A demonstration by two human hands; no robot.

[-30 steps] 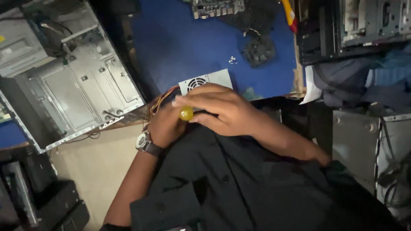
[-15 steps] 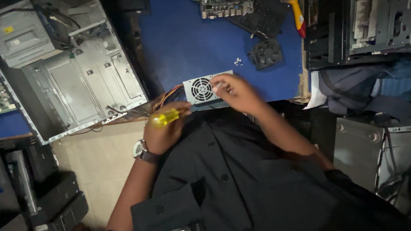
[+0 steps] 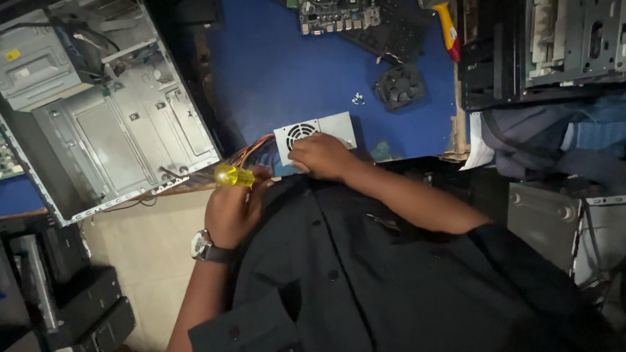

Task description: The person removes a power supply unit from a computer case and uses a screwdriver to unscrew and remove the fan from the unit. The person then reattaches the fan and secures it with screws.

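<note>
Working at the near edge of a blue bench [image 3: 283, 74], seen from above over a dark shirt. Right hand [image 3: 320, 157] lies on top of a small grey power supply box [image 3: 315, 132], fingers curled over its near edge and gripping it; fan grille faces up, coloured wires [image 3: 248, 153] trail off the box's left side. Left hand [image 3: 230, 208] is closed around a screwdriver with a yellow handle [image 3: 233, 176], handle end pointing up and left; the blade is hidden by the hand, so whether it touches anything cannot be told. Wristwatch [image 3: 203, 246] on that wrist.

Progress, as a judgement: the box sits outside the open computer case [image 3: 100, 118], well apart from it, which suggests it is already out of a machine. A few small loose screws [image 3: 357, 99] lie on the bench beyond the box, near a black fan [image 3: 399, 86]. The box lid looks shut, so opening it seems to remain. Which screws are left on it cannot be seen.

Circuit board [image 3: 336, 3] lies at the far edge.
</note>
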